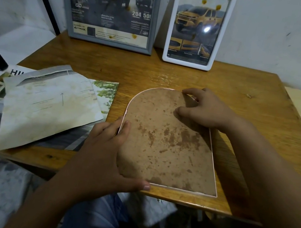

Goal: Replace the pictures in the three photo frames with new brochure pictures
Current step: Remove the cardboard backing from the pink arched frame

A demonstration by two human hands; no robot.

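1. Fingertips [185,91] of our right hand [203,110] curl at the rounded top of the arched frame [169,142], pinching or prying at the edge of its stained brown backing board; we judge this is to seat or lift the board, but we cannot tell which.
2. Our left hand [108,152] clasps the frame's lower left edge, fingers along the side and thumb under the bottom edge, likely to keep it from sliding while the other hand works.
3. That arched frame lies face down at centre right of the picture, on the wooden table [247,85], its bottom edge at the table's near edge.
4. At upper centre, a grey frame [110,8] and a white frame [199,26] stand leaning against the wall, each showing a truck brochure picture; they look finished, so the arched one seems the last.
5. At left, a stained loose page [49,106] lies over open brochures [104,91], close by the left hand, probably kept within reach as cutting stock or discards.
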